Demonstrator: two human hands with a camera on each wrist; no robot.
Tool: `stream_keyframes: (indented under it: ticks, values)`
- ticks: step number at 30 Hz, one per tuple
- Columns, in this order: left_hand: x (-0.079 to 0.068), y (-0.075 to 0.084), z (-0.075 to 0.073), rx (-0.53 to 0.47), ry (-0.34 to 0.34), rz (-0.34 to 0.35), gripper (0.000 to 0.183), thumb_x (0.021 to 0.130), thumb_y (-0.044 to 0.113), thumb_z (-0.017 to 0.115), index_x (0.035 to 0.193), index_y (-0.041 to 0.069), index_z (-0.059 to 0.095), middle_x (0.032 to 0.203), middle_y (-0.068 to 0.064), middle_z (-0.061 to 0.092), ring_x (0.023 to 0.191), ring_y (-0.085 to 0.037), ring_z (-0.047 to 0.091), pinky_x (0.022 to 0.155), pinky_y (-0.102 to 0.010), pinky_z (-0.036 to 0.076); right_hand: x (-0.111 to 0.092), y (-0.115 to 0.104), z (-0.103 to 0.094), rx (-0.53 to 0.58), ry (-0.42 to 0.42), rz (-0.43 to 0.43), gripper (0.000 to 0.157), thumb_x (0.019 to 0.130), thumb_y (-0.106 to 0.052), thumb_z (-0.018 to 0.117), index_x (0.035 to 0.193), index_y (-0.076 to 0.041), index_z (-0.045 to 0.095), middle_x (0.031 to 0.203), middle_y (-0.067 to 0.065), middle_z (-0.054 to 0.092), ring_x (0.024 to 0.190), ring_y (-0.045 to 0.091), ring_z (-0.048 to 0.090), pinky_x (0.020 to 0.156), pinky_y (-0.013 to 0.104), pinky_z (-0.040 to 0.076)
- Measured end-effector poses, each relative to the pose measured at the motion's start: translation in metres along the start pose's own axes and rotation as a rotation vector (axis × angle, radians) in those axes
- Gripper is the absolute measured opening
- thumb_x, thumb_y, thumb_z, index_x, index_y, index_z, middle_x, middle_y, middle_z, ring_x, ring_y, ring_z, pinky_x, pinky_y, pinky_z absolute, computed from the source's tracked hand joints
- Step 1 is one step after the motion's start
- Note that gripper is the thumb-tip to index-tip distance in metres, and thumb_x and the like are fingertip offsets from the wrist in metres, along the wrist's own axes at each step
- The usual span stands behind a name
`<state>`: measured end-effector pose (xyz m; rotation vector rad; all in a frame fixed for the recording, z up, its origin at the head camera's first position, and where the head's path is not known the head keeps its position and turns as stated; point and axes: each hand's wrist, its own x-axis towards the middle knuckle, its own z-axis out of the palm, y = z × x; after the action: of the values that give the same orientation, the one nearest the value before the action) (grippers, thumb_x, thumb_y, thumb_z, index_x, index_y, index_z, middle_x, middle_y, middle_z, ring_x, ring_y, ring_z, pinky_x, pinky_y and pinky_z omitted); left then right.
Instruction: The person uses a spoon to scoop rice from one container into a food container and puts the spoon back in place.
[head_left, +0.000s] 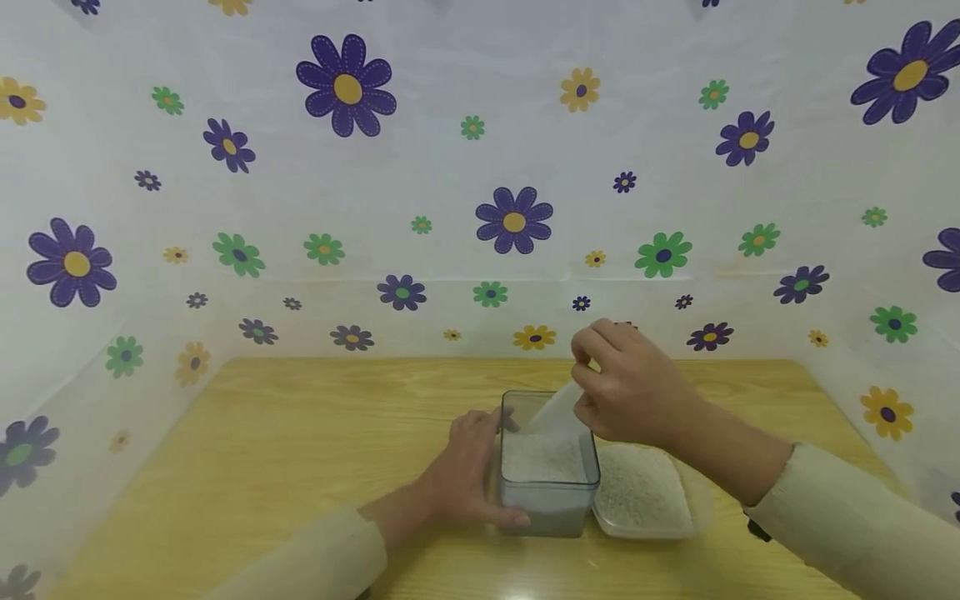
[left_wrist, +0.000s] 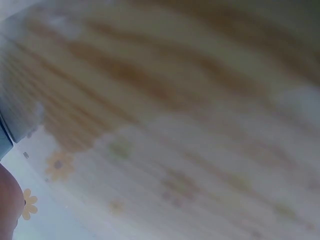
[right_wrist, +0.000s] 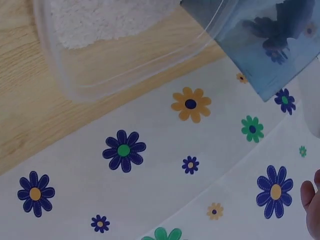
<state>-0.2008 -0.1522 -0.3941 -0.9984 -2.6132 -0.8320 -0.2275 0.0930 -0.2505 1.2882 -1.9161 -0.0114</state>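
My left hand [head_left: 465,471] grips a tall clear square container [head_left: 551,510] from its left side, thumb along the front and fingers at the far side. White grains that look like rice [head_left: 542,458] lie inside it. My right hand [head_left: 626,387], raised over the container's back right corner, pinches a white scoop-like piece [head_left: 558,410] that slants down into the container. The scoop's lower end is partly hidden by the grains and wall. Close on the right stands a low clear tub [head_left: 645,533] heaped with the same grains. The left wrist view is mostly blurred.
Everything stands on a wood-grain table [head_left: 330,433]. Around its back and sides hangs a white sheet [head_left: 420,175] printed with flowers. In the right wrist view, the low tub's rim [right_wrist: 80,95] sits right beside the bluish wall of the tall container [right_wrist: 250,65].
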Motion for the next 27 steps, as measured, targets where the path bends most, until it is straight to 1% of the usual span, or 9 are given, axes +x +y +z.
stream_keyframes:
  ticks: [3,5,9,12,14,17,21,25,27]
  values:
    - [0.001,-0.001,0.002,0.003,-0.003,-0.008,0.11,0.054,0.084,0.06,0.136,0.015,0.035,0.119,0.009,0.048,0.107,-0.008,0.036,0.098,-0.039,0.026,0.003,-0.01,0.01,-0.002,-0.102,0.013,0.008,0.065,-0.009,0.054,0.059,-0.012,0.057,0.083,0.004,0.052,0.077,0.022,0.046,0.063,0.03,0.038]
    - [0.001,-0.002,0.003,0.007,-0.009,-0.017,0.11,0.054,0.084,0.06,0.137,0.018,0.032,0.119,0.01,0.047,0.108,-0.008,0.036,0.098,-0.039,0.026,0.006,-0.017,0.016,-0.018,-0.146,0.014,0.01,0.068,-0.009,0.054,0.06,-0.013,0.059,0.083,0.003,0.051,0.078,0.022,0.045,0.064,0.029,0.037]
    - [0.0,-0.002,0.004,0.009,-0.022,-0.03,0.111,0.055,0.084,0.06,0.14,0.02,0.028,0.121,0.01,0.046,0.109,-0.008,0.036,0.096,-0.037,0.028,0.009,-0.026,0.028,-0.064,-0.198,0.011,0.015,0.072,-0.011,0.051,0.058,-0.014,0.056,0.081,0.002,0.047,0.076,0.021,0.041,0.063,0.03,0.035]
    - [0.0,-0.002,0.003,0.003,-0.032,-0.04,0.111,0.056,0.083,0.061,0.14,0.02,0.028,0.123,0.011,0.045,0.109,-0.009,0.036,0.093,-0.035,0.03,0.012,-0.032,0.036,-0.067,-0.248,0.013,0.02,0.074,-0.012,0.05,0.055,-0.015,0.052,0.081,0.002,0.046,0.076,0.021,0.04,0.064,0.03,0.035]
    - [0.0,-0.002,0.003,0.006,-0.034,-0.043,0.112,0.056,0.083,0.06,0.141,0.019,0.027,0.124,0.012,0.044,0.11,-0.008,0.035,0.095,-0.036,0.03,0.013,-0.035,0.04,-0.058,-0.289,0.021,0.022,0.075,-0.013,0.049,0.053,-0.015,0.051,0.08,0.002,0.045,0.077,0.021,0.039,0.065,0.031,0.035]
    - [0.0,-0.002,0.003,0.0,-0.034,-0.044,0.113,0.055,0.083,0.061,0.142,0.019,0.027,0.123,0.013,0.044,0.11,-0.007,0.034,0.094,-0.036,0.03,0.012,-0.038,0.044,-0.044,-0.352,0.048,0.023,0.076,-0.017,0.051,0.053,-0.015,0.052,0.081,0.002,0.045,0.079,0.021,0.038,0.065,0.03,0.034]
    - [-0.002,-0.002,0.005,0.007,-0.033,-0.039,0.112,0.056,0.083,0.061,0.141,0.017,0.029,0.122,0.013,0.044,0.11,-0.007,0.035,0.092,-0.034,0.032,0.01,-0.039,0.046,-0.019,-0.426,0.106,0.022,0.074,-0.025,0.06,0.057,-0.013,0.061,0.084,0.002,0.046,0.08,0.02,0.037,0.065,0.03,0.035]
    - [-0.002,-0.001,0.005,0.011,-0.022,-0.039,0.11,0.056,0.083,0.06,0.138,0.016,0.031,0.121,0.012,0.044,0.109,-0.007,0.035,0.091,-0.033,0.033,0.008,-0.037,0.047,0.007,-0.461,0.145,0.021,0.072,-0.029,0.064,0.06,-0.012,0.065,0.086,0.001,0.047,0.081,0.019,0.037,0.066,0.03,0.036]
    - [-0.001,-0.001,0.004,0.016,-0.012,-0.025,0.11,0.057,0.082,0.061,0.139,0.015,0.03,0.122,0.01,0.044,0.109,-0.008,0.035,0.093,-0.035,0.031,0.009,-0.035,0.046,0.023,-0.462,0.164,0.02,0.071,-0.029,0.063,0.059,-0.012,0.065,0.085,0.001,0.048,0.08,0.019,0.036,0.067,0.03,0.035]
